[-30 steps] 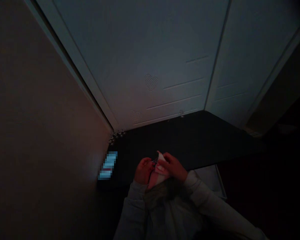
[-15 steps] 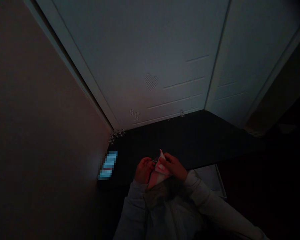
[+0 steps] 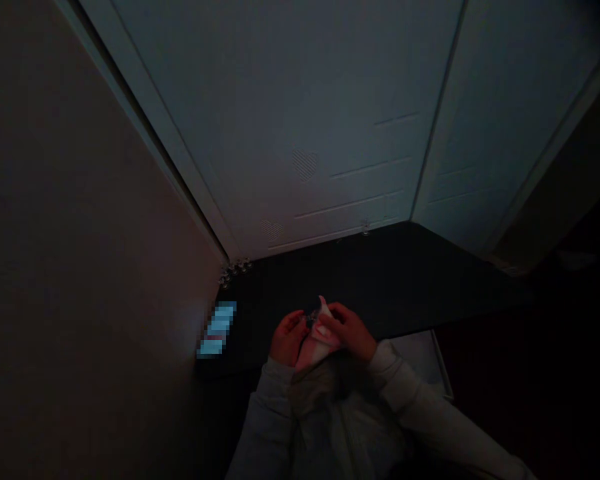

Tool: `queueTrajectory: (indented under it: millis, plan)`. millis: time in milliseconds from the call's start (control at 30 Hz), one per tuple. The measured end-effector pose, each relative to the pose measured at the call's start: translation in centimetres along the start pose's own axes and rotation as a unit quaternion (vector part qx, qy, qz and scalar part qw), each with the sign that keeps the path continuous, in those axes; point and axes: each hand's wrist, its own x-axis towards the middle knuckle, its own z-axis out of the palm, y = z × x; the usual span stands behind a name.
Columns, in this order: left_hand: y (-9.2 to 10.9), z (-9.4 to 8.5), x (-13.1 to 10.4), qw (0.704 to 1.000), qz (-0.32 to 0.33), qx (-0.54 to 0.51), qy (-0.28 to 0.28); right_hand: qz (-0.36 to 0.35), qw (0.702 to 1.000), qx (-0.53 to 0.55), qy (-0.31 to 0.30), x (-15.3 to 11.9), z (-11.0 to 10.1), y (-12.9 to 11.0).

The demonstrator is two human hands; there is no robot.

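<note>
right hand (image 3: 354, 331) is clamped on a pink-and-white cloth (image 3: 321, 350) at the dark tabletop (image 3: 380, 273)'s near edge, left hand (image 3: 285, 341) curled by a small shiny bit (image 3: 311, 319), can't tell if it's gripping

the tip of the pink-and-white cloth (image 3: 321, 348), which leaned left a second ago, now stands more upright and a little higher; the fingers of the left hand (image 3: 286, 343) have lifted and spread slightly, so the small shiny piece (image 3: 311, 319) between that hand and the cloth shows more plainly; the view has shifted a touch, carrying the hearts (image 3: 305, 165) on the white door (image 3: 260, 120) slightly rightward
</note>
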Motion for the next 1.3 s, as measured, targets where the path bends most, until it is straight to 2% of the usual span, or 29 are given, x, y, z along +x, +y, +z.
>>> queueTrajectory:
  millis: [233, 500, 867, 1167, 1300]
  plan:
    - [-0.4, -0.6, 0.4, 1.000, 0.003, -0.004, -0.006, -0.016, 1.000, -0.006, -0.011, 0.1, -0.2, 0.5]
    - [-1.0, -1.4, 0.7, 0.997, 0.026, 0.069, -0.018, -0.043, 0.999, -0.027, 0.003, 0.1, -0.1, 0.9]
    - [-0.5, -0.8, 0.1, 0.994, 0.027, 0.105, -0.020, -0.035, 0.996, -0.083, 0.016, -0.2, -0.2, 0.2]
    - [-0.9, -1.3, 0.3, 0.995, 0.033, 0.089, -0.025, -0.035, 0.996, -0.077, -0.017, -0.3, -0.2, 0.0]
    - [-0.9, -1.2, 0.3, 0.995, 0.033, 0.082, -0.035, -0.023, 0.998, -0.053, -0.009, -0.4, -0.2, -0.4]
